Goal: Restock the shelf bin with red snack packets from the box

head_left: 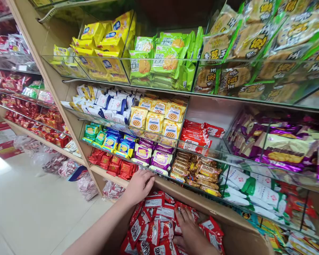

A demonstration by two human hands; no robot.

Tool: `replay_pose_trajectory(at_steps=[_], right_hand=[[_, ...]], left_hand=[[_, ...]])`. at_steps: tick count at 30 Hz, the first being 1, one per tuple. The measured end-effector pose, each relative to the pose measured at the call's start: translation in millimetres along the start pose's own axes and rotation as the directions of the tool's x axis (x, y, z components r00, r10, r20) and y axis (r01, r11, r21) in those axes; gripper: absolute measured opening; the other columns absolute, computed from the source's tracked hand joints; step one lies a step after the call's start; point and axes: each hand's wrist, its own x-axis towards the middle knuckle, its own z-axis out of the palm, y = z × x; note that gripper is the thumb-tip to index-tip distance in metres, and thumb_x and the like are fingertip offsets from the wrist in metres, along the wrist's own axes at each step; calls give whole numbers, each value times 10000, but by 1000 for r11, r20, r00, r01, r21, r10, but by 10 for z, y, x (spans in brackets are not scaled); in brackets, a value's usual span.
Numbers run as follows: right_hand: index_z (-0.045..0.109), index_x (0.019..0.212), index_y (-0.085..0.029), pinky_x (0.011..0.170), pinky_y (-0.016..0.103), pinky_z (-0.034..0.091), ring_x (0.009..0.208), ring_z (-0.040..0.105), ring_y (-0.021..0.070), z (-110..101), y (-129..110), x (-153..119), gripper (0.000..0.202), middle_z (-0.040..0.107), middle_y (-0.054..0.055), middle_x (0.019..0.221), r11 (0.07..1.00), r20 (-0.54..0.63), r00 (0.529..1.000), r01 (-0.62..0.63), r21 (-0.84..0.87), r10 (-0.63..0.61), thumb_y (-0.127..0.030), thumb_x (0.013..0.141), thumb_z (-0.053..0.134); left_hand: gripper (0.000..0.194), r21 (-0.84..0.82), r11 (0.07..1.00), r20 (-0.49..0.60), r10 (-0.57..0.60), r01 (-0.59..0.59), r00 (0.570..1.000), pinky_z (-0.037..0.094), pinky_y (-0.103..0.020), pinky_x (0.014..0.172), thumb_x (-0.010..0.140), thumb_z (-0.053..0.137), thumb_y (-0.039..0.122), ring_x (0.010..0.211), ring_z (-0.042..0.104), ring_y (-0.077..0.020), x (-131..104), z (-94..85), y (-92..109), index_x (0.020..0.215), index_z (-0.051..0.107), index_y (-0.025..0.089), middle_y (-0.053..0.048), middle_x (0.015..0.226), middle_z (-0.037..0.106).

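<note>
A cardboard box (pixel 199 198) full of red snack packets (pixel 154 226) stands in front of me, against the lower shelves. My left hand (pixel 140 184) is at the box's far left rim, its fingers bent over the edge. Inside the box, my right hand (pixel 187 226) lies on the packets with its fingers spread. Some packets beneath that palm are hidden. Just beyond my left hand are red-wrapped snacks (pixel 124 170) and purple-and-white biscuit packs (pixel 161 159) on the lower shelf.
Glass-fronted shelves carry yellow packs (pixel 108 63), green packs (pixel 166 60), cookie packs (pixel 155 122) and brown-wrapped bars (pixel 207 173). A wooden upright (pixel 53 92) divides the shelving. Bagged goods (pixel 86 186) lie on the tiled floor (pixel 37 209) to the left.
</note>
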Motion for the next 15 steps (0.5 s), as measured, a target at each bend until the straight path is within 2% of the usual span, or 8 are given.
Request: replay_pose_trajectory(at_steps=[3,6,8,10,13,15], right_hand=[[336,1345,-60,1080,346,160,1332,186,282,57,-6,-18,742,271,156,1437,998,-45,998,52,18,-51,-216,658,573],[541,1167,-86,1017,334,274,1215,378,283,93,-5,-89,533,464,149,1293,992,-159,981,117,42,-109,-181,643,566],[604,1036,-106,946,339,341,1105,468,278,105,0,-122,393,548,142,1166,990,-199,973,127,58,-113,-194,655,566],[622,954,-134,880,345,382,1012,521,266,117,-8,-134,299,597,124,1066,985,-189,973,148,93,-128,-264,691,563],[616,965,-156,880,398,370,1020,516,294,151,-69,-125,377,603,122,1083,984,-141,980,156,89,-143,-374,656,622],[594,1046,-135,915,457,330,1075,480,340,182,-133,-117,516,576,152,1147,991,-109,986,130,43,-125,-340,583,689]], left_hand=[[261,13,1000,-4,-5,5,1000,443,-366,832,888,383,269,895,568,-197,-18,1,8,998,610,202,-56,971,654],[263,18,1000,-9,2,-2,1000,445,-364,841,890,380,273,892,570,-192,-23,-5,15,994,610,197,-56,964,656],[263,21,1000,-12,6,-6,1000,448,-364,839,891,378,271,890,573,-191,-23,-10,20,989,610,197,-56,959,658],[263,28,1000,-13,8,-8,1000,450,-366,839,892,375,269,895,575,-191,-21,-15,25,982,611,196,-56,959,659],[262,38,999,-16,9,-9,1000,451,-371,843,893,374,270,899,577,-193,-19,-16,27,976,612,199,-56,957,661],[262,41,999,-19,10,-9,1000,452,-369,845,892,376,275,900,579,-194,-15,-15,25,979,611,200,-56,958,662]])
